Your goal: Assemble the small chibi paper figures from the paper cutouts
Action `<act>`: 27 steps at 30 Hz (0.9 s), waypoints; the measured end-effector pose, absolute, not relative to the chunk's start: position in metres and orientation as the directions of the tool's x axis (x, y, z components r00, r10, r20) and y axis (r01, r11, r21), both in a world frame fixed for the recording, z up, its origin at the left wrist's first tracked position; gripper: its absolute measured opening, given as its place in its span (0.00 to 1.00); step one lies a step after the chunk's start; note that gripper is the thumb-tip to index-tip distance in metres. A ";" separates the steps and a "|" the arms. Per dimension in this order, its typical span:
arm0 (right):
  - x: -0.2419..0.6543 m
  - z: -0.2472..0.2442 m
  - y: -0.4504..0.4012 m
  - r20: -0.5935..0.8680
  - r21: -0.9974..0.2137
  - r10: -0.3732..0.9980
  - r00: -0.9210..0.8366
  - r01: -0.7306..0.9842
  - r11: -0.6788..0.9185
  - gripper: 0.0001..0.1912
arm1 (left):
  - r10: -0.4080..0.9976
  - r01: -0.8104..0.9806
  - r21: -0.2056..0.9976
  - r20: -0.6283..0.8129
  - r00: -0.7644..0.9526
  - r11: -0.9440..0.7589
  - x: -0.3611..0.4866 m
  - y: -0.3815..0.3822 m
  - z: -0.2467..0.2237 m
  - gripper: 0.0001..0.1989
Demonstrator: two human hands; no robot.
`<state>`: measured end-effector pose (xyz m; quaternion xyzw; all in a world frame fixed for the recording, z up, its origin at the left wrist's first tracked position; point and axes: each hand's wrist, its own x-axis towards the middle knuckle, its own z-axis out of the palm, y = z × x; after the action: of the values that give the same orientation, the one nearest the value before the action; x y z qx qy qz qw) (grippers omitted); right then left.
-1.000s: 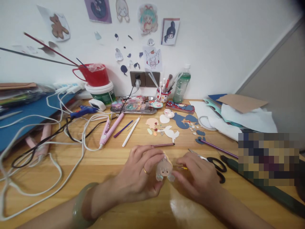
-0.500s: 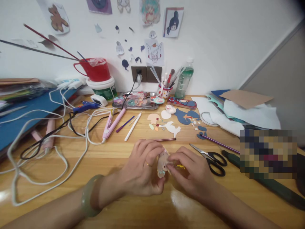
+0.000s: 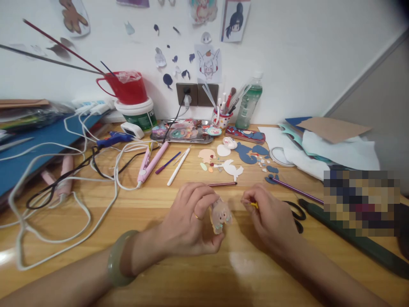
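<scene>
My left hand (image 3: pixel 191 224) is closed on a small flat cartoon figure (image 3: pixel 221 215) with pale hair and a face, gripping it between the fingers above and the thumb below. To its right, apart from the figure, my right hand (image 3: pixel 268 213) is closed in a pinch. A small yellow piece (image 3: pixel 254 205) shows between its fingers; its kind is too small to tell. Black-handled scissors (image 3: pixel 298 211) lie beyond my right hand, partly covered by it. A dark red stick (image 3: pixel 223 184) rests on the table just past my left fingers.
Cut-out shapes, white (image 3: pixel 230 169) and blue (image 3: pixel 246 153), lie ahead. A pink flat iron (image 3: pixel 153 162), a white pen (image 3: pixel 179 166) and tangled white cables (image 3: pixel 116 192) are to the left. At the back stand a metal tray (image 3: pixel 182 140), pen cup (image 3: pixel 222 117) and bottle (image 3: pixel 249 102).
My right hand has drawn away from the figure to the right, with the yellow piece still in its fingers. The figure in my left hand shows more openly, and the camera has tilted down slightly.
</scene>
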<state>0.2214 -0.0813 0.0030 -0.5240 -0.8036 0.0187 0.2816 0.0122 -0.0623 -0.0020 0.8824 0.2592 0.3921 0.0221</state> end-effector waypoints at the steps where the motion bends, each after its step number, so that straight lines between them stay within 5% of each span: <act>1: 0.223 0.003 -0.080 0.426 -0.327 0.863 -0.273 0.843 0.428 0.08 | 0.471 0.439 0.239 0.681 0.560 -0.866 0.012 -0.062 -0.002 0.31; 8: 0.220 0.004 -0.082 0.407 -0.425 0.851 -0.332 0.756 0.498 0.06 | 0.465 0.438 0.225 0.672 0.577 -0.870 0.013 -0.064 -0.005 0.29; 16: 0.212 0.004 -0.082 0.202 -0.572 0.903 -0.379 0.703 0.423 0.06 | 0.466 0.434 0.233 0.673 0.575 -0.871 0.012 -0.063 -0.004 0.30; 27: 0.217 0.004 -0.077 0.201 -0.566 0.951 -0.234 0.765 0.308 0.07 | 0.615 0.359 0.502 0.583 0.531 -0.787 0.008 -0.062 -0.004 0.30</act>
<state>0.2175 -0.0774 0.0036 -0.5606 -0.7652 0.1780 0.2618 0.0079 -0.0619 -0.0043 0.8596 0.2833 0.3930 0.1626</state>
